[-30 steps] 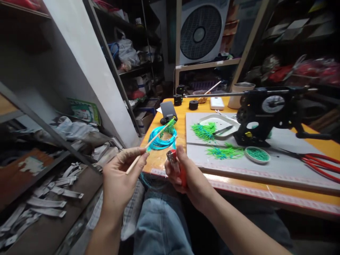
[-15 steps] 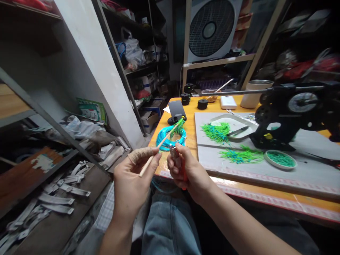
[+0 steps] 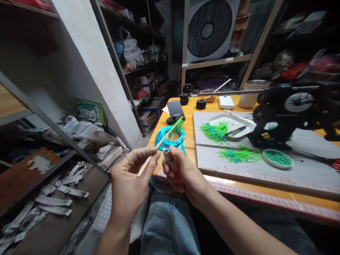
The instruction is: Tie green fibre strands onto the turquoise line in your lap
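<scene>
My left hand (image 3: 132,179) pinches a thin wooden stick (image 3: 156,146) between thumb and bandaged forefinger. The stick slants up to the right and ends in a green bristly tuft (image 3: 177,128). My right hand (image 3: 182,173) is closed round a red lighter (image 3: 172,164), whose metal top points up close beside the stick. Both hands hover over my lap at the near left corner of the orange table (image 3: 265,198). Behind them a coil of blue cord (image 3: 170,140) lies on the table.
A grey mat (image 3: 305,170) holds green tufts (image 3: 239,154), a white tray (image 3: 231,124), a small dish (image 3: 277,157) and a black winding machine (image 3: 287,115). A phone stand (image 3: 175,110), spools, a cup and a fan (image 3: 209,30) lie beyond. Cluttered metal shelves stand at left.
My hands have drawn closer together and the lighter's top has come nearer to the stick. The view has shifted slightly.
</scene>
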### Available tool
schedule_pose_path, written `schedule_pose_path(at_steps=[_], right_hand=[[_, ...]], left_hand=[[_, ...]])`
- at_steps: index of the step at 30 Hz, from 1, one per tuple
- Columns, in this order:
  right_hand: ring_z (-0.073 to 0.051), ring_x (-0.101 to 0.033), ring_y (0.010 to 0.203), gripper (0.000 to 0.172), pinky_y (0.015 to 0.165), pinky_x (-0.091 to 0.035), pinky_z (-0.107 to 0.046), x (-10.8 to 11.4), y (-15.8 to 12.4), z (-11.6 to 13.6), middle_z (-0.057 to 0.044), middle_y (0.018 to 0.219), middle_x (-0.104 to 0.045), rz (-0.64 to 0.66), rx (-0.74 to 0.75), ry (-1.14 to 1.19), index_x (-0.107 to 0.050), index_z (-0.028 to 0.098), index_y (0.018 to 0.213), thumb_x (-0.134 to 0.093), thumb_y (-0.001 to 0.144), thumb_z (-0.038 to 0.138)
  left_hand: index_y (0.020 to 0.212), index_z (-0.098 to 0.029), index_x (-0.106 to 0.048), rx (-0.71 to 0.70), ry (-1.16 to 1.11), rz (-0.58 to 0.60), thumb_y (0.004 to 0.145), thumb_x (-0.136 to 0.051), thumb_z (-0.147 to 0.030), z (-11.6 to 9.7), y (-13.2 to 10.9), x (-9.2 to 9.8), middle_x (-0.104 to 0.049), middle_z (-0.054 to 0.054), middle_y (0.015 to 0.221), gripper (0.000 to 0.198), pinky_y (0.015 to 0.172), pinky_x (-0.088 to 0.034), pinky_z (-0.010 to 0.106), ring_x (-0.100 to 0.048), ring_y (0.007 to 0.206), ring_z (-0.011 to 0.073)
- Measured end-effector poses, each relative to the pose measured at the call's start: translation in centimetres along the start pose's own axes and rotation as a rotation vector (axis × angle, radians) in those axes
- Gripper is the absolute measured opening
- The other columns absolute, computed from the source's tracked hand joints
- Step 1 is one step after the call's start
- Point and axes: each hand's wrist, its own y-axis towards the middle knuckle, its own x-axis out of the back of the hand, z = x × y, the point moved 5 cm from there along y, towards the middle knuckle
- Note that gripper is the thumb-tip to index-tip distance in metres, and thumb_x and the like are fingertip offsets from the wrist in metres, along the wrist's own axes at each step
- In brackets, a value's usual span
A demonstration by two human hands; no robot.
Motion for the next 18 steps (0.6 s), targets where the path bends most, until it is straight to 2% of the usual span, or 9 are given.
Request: schedule_pose_path(at_steps=[5,13,18], right_hand=[[-0.005,-0.018,0.036,0.058,0.032,-0.012,-0.017,-0.13,-0.09,0.10,0.009,0.045,-0.033,-0.010,-0.010,0.007,-0.048,0.019,0.059,-0.046,0.083,0.072],[-0.005,-0.019,0.036,0.056,0.031,-0.013,-0.016,-0.34,-0.25,0.16,0.009,0.047,-0.034,-0.020,0.000,0.048,-0.049,0.019,0.059,-0.049,0.083,0.070],[-0.005,-0.020,0.038,0.058,0.031,-0.014,-0.015,0.42,-0.44,0.38,0.009,0.048,-0.032,-0.069,0.028,0.147,-0.047,0.020,0.059,-0.051,0.080,0.074]], left_hand=[[0.079,-0.020,-0.078,-0.002,0.010,-0.003,0.072,-0.079,-0.016,-0.08,0.06,0.08,-0.080,0.001,0.079,0.008,0.073,-0.063,0.026,-0.077,0.075,0.0188],[0.078,-0.021,-0.078,0.001,0.021,-0.012,0.070,-0.081,-0.015,-0.06,0.29,-0.05,-0.081,0.000,0.078,0.011,0.071,-0.062,0.021,-0.076,0.073,0.0160],[0.079,-0.020,-0.078,0.000,0.033,-0.024,0.070,-0.081,-0.016,0.07,0.10,0.19,-0.081,0.000,0.078,0.010,0.071,-0.062,0.023,-0.077,0.074,0.0172]])
